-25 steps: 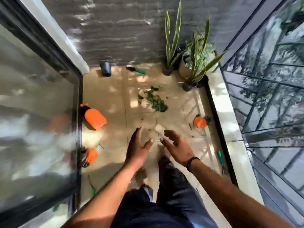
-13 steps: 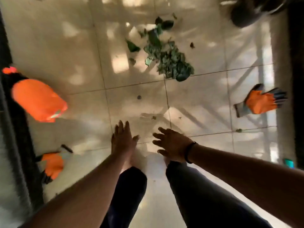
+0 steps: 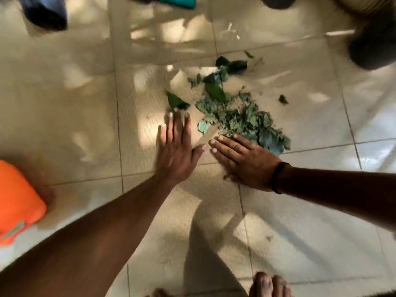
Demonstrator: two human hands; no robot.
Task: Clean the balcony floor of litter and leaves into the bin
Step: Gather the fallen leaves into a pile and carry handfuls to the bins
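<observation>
A pile of green leaves (image 3: 242, 116) lies on the beige tiled floor (image 3: 64, 103), with a single loose leaf (image 3: 176, 101) to its left and more dark leaves (image 3: 232, 65) behind it. My left hand (image 3: 175, 151) is flat and open, fingers together, its fingertips touching the loose leaf. My right hand (image 3: 244, 159), with a black band at the wrist, is open and spread low at the near edge of the pile. Neither hand holds anything. The dark bin (image 3: 46, 11) stands at the far left, partly cut off by the frame.
An orange container (image 3: 17, 202) sits at the left edge. A teal-handled tool (image 3: 177, 1) lies at the top. Dark plant pots (image 3: 372, 48) stand at the top right. My bare toes (image 3: 270, 284) show at the bottom. Small white scraps (image 3: 231, 28) lie beyond the leaves.
The view has dropped closer to the floor. Both hands have moved forward, from in front of my legs to the near edge of the leaf pile.
</observation>
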